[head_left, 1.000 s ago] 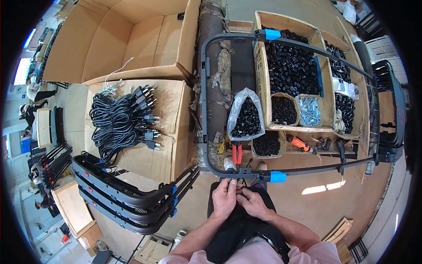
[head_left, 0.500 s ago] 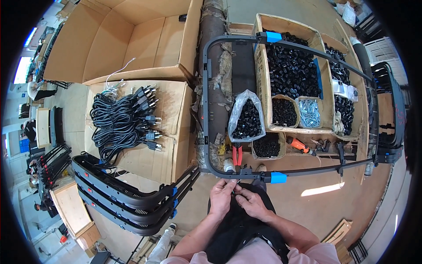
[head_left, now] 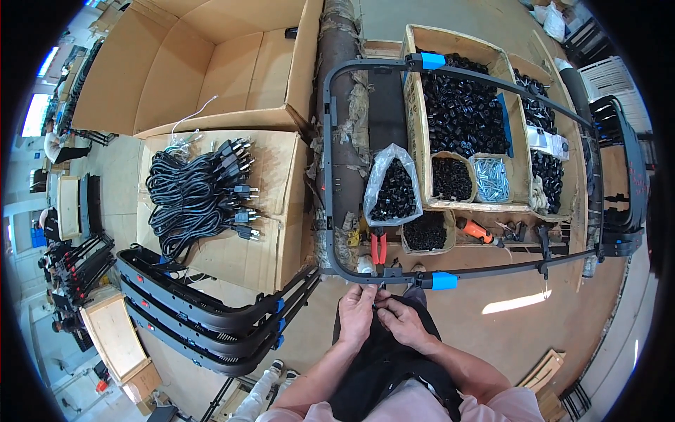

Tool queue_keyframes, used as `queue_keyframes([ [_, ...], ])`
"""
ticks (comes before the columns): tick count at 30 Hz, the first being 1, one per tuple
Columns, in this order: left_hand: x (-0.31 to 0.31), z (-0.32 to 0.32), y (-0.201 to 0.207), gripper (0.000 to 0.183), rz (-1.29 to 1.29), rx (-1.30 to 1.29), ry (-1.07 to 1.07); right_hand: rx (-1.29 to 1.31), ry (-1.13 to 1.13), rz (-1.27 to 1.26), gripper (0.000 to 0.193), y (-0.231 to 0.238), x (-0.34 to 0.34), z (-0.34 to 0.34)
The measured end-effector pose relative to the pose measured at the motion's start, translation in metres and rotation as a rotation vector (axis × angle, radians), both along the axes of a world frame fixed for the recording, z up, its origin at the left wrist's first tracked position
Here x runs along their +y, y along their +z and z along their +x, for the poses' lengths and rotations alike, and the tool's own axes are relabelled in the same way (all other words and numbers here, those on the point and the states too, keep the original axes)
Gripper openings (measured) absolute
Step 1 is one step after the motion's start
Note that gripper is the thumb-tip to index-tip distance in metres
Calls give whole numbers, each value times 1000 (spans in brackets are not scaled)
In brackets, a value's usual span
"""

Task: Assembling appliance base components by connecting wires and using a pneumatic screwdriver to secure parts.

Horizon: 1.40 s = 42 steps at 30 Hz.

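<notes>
A large black rounded frame (head_left: 415, 279) with blue pieces of tape (head_left: 444, 280) lies across the padded supports in front of me. Both hands are at its near edge, close to the left corner. My left hand (head_left: 356, 314) is closed, its thumb and fingers pinched together right at the rail. Just beside it, my right hand (head_left: 402, 321) is closed too, with bent fingers. Something small and dark shows between the fingertips, but I cannot make out what it is. Beyond the rail are red-handled pliers (head_left: 379, 247) and a clear plastic bag (head_left: 394, 188) of small black parts.
Coiled black power cords (head_left: 193, 193) lie on a cardboard box (head_left: 281, 197) at left, below a large open carton (head_left: 232, 77). Stacked black frames (head_left: 204, 316) stand near it. A wooden crate (head_left: 413, 91) holds black parts and screws (head_left: 491, 179). An orange power screwdriver (head_left: 477, 231) lies nearby.
My hands stay closed together at the rail, with only slight finger movement. At the lower left, more of another person's shoes has come into view.
</notes>
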<state>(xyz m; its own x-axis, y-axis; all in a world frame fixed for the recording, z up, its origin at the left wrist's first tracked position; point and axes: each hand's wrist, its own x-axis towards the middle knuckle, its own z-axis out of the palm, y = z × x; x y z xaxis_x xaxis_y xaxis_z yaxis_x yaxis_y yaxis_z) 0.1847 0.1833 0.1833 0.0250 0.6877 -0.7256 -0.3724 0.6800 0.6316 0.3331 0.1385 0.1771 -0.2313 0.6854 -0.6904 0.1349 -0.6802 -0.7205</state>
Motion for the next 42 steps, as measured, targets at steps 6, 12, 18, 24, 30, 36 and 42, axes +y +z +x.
queue_keyframes([
  [6, -27, -19, -9, 30, 223, 332, -56, 161, -110, 26, 24, 12, 20, -9],
  [12, -76, -60, -45, 37, 87, 137, -223, 294, -255, 69, 21, 3, 27, -29],
  [18, -71, -57, -55, 48, 588, 379, -705, 323, -331, 22, 20, 7, 31, -36],
  [24, -76, -59, -42, 34, 300, 102, -457, -149, 151, 54, 31, 50, 65, -13],
  [30, -75, -61, -31, 48, 441, 306, -401, -550, 312, 421, 35, 113, 120, 13],
  [36, -75, -44, -46, 52, 161, 352, -399, -622, 837, 124, 55, 71, 181, 3],
  [42, -80, -35, -9, 44, -4, -108, -288, -158, 654, 328, 49, 9, 185, 11],
])
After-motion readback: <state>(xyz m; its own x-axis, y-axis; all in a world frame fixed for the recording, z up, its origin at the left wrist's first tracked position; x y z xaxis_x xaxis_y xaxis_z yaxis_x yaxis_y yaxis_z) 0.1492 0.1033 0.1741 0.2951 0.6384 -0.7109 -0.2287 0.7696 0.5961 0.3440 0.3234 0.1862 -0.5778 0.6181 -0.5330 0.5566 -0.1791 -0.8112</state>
